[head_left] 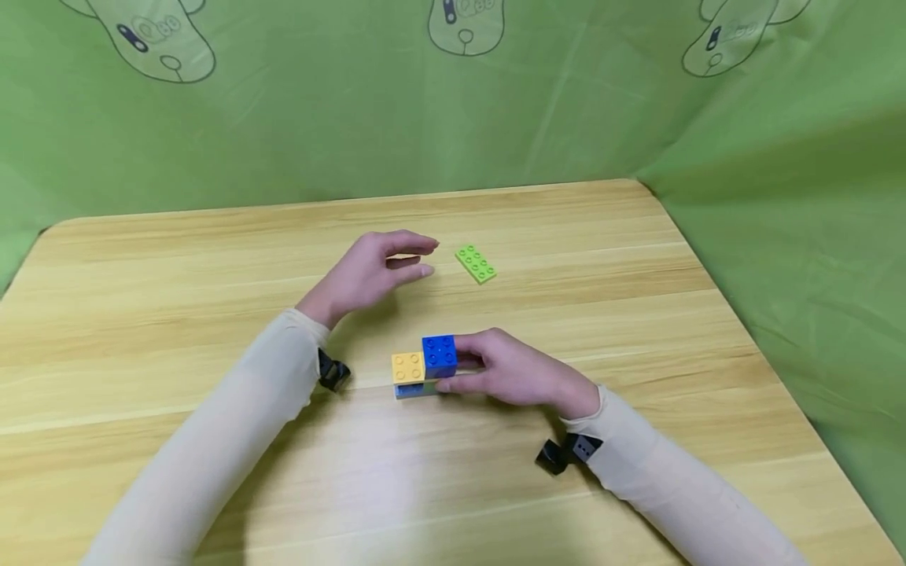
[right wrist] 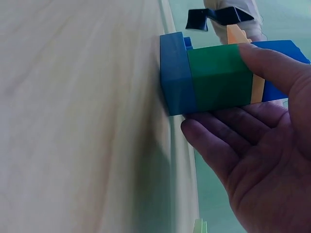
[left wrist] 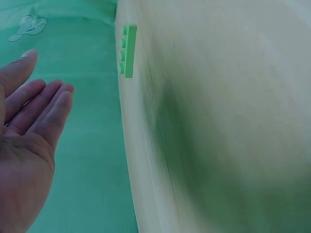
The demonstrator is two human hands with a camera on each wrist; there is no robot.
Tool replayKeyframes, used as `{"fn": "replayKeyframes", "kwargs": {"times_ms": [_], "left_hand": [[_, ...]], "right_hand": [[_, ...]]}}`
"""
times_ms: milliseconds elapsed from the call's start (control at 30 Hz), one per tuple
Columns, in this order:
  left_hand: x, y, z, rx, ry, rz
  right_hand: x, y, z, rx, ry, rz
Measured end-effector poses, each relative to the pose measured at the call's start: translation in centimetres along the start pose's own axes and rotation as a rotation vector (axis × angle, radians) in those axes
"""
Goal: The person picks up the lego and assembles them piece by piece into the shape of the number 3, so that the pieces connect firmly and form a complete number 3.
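Right hand [head_left: 520, 373] gripping brick stack [head_left: 425, 365] (keep steady on table [head_left: 637, 259]); left hand [head_left: 375, 267] relaxed, empty, nearing green plate [head_left: 476, 263].

Bare table [head_left: 566, 236] around green brick [head_left: 476, 263]

Green brick [right wrist: 221, 77] of the stack largely hidden behind the right hand [head_left: 513, 369] overhead

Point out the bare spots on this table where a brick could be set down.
Bare wood: the near edge of the table, the far left corner, and the right side past the green plate. Crowded: the centre, around the left hand, right hand and brick stack.
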State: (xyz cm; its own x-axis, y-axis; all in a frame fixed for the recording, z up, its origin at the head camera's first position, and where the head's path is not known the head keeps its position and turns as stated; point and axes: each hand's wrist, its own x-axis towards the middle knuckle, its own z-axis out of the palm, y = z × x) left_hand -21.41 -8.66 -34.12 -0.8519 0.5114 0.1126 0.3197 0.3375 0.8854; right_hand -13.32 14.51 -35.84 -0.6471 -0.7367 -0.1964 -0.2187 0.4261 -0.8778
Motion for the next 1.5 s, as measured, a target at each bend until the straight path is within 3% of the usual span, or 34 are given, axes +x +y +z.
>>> {"fn": "replayKeyframes", "kwargs": {"times_ms": [533, 833, 1000, 1500], "left_hand": [[4.7, 0.1, 1.8, 0.128, -0.086, 0.012], [7.2, -0.2, 2.7, 0.295, -0.189, -0.045], [8.1, -0.5, 3.2, 0.357, -0.228, -0.077], [9.7, -1.4, 4.4, 0.528, -0.326, -0.070]], "right_hand": [[0.0, -0.1, 0.0, 0.021, -0.001, 0.017], [0.0, 0.1, 0.0, 0.033, 0.000, 0.015], [0.1, 0.1, 0.0, 0.022, -0.008, 0.000], [0.1, -0.1, 0.0, 0.048, -0.010, 0.001]]}}
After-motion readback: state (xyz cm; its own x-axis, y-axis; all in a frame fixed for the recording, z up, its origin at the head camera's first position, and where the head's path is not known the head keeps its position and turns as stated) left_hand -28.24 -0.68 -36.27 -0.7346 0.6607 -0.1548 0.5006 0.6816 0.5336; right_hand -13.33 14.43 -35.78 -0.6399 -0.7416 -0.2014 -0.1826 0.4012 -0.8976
